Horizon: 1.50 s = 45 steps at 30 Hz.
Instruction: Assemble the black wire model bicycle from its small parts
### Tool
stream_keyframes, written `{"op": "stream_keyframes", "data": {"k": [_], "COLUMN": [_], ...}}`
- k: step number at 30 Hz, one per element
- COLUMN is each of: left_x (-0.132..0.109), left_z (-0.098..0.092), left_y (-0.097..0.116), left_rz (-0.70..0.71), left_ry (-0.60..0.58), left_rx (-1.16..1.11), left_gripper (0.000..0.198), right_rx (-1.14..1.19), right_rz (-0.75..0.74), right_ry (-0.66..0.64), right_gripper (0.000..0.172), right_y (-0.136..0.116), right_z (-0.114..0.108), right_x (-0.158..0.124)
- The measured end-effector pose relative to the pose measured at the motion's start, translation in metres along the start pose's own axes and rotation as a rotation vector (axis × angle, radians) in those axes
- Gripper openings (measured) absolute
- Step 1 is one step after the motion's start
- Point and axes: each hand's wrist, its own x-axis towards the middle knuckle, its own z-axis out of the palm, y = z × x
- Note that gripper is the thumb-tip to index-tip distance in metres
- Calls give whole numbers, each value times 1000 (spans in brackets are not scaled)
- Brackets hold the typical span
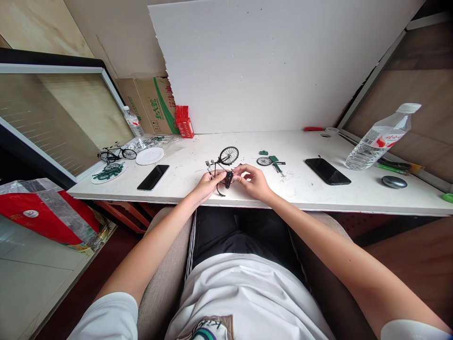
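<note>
A small black model bicycle (223,163), partly built with one spoked wheel up, sits at the near edge of the white table (300,189). My left hand (207,185) is closed on its frame from the left. My right hand (253,180) pinches a small black part at the bicycle's near side. A loose spoked wheel with green parts (271,162) lies just right of my hands.
Two black phones lie flat, one left (153,177) and one right (327,171). A finished model bicycle (116,153), a white plate (149,156) and a plate of green parts (108,172) are far left. A water bottle (380,138) lies at the right beside a grey mouse (394,182).
</note>
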Motion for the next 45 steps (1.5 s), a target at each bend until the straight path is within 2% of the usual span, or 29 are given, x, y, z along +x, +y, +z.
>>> {"op": "stream_keyframes", "data": {"k": [6,14,20,27,30,36,38,41,42,45], "left_x": [1,2,2,3,3,1,-2,-7,-9,-11], "left_z": [-2,-3,0,5,7,8,10,19,22,30], "left_y": [0,-2,-3,-2,-5,-11,-10,-8,-7,-9], "left_rz": [3,8,37,61,89,185,236,292,295,304], "left_ry": [14,48,66,119,200,519,483,280,248,259], "left_rx": [-52,-113,-127,-96,-12,307,383,334,306,240], "left_gripper": [42,44,40,40,42,46,42,51,54,51], "right_rx": [12,96,146,111,59,-175,-267,-391,-424,-511], "right_rz": [34,75,116,68,18,-113,-166,-225,-237,-282], "right_ry": [-15,-112,-109,-34,22,150,151,123,109,79], "right_gripper": [34,34,40,47,44,28,19,7,6,9], "right_y": [-3,-7,-16,-23,-25,-22,-20,-16,-15,-11], "right_z": [1,3,6,7,4,-3,-3,-3,-2,1], "right_x": [0,-1,-2,-3,-2,-1,-2,-4,-5,-7]}}
